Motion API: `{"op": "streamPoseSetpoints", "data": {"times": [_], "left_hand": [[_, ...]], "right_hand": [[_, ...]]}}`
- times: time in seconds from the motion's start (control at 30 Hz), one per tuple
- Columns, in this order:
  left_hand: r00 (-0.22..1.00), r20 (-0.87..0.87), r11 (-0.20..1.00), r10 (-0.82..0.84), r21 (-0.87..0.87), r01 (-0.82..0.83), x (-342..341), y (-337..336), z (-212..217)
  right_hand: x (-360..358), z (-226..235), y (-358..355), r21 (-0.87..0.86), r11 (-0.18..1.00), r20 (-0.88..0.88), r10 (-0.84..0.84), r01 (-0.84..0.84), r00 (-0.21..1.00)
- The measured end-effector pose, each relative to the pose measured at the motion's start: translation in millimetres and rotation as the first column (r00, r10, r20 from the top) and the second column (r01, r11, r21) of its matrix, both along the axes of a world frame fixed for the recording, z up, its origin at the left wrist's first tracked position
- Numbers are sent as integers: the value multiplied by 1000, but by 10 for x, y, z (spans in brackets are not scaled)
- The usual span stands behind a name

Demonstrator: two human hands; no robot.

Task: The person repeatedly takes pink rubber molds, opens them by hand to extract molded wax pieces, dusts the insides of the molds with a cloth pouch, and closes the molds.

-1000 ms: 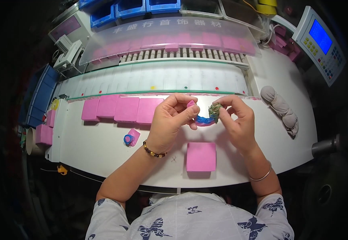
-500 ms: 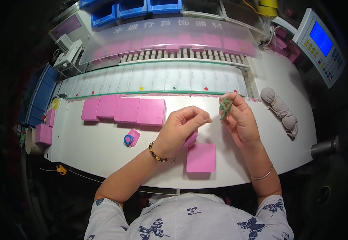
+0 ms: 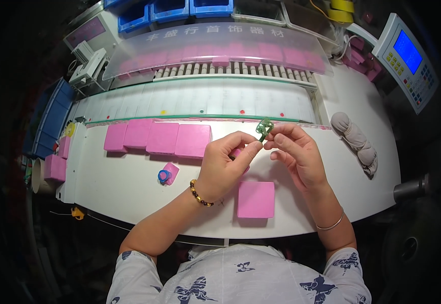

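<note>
A small green openwork piece (image 3: 265, 126), like a wax ring model with a narrow stem, stands up between my two hands. My left hand (image 3: 219, 164) pinches its lower end between thumb and forefinger. Tucked under the same hand's fingers is a pink rubber-like piece (image 3: 237, 153), mostly hidden. My right hand (image 3: 304, 157) is beside the green piece, fingertips against or very close to it, the fingers partly spread; whether they grip it I cannot tell. Below the hands a square pink block (image 3: 256, 199) lies on the white table (image 3: 129, 200).
Several pink blocks (image 3: 162, 138) form a row at the left. A blue ring-like piece (image 3: 164, 176) sits on a small pink scrap. Beyond runs a conveyor with white plates (image 3: 195, 101). A grey cloth bundle (image 3: 355, 143) and a keypad screen (image 3: 408, 53) are at the right.
The green piece has gone from my right hand's fingers to my left hand's pinch, moving left. My right hand has followed leftward with fingers loosened. The conveyor's coloured dots have shifted left.
</note>
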State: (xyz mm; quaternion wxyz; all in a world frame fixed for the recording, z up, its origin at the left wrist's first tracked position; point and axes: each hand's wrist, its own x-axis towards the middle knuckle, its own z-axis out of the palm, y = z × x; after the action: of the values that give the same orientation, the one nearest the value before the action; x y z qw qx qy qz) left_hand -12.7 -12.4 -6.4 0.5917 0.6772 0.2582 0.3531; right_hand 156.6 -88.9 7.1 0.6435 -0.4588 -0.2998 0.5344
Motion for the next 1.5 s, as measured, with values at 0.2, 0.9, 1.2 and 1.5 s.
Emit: {"op": "streamPoseSetpoints", "data": {"times": [0.2,0.9,1.2,1.5], "left_hand": [[995,-54,907,83,419,-53,37,-21,-52],[976,-35,907,-215,-377,187,13,22,21],[968,141,892,-210,-377,248,42,35,-3],[983,67,913,-170,-363,183,-444,274,230]], "right_hand": [[55,-97,-13,43,996,73,77,-80,994],[26,-91,-38,292,953,136,37,-76,990],[135,-132,-4,215,973,243,28,-82,970],[6,-86,49,4,995,342,-92,97,935]]}}
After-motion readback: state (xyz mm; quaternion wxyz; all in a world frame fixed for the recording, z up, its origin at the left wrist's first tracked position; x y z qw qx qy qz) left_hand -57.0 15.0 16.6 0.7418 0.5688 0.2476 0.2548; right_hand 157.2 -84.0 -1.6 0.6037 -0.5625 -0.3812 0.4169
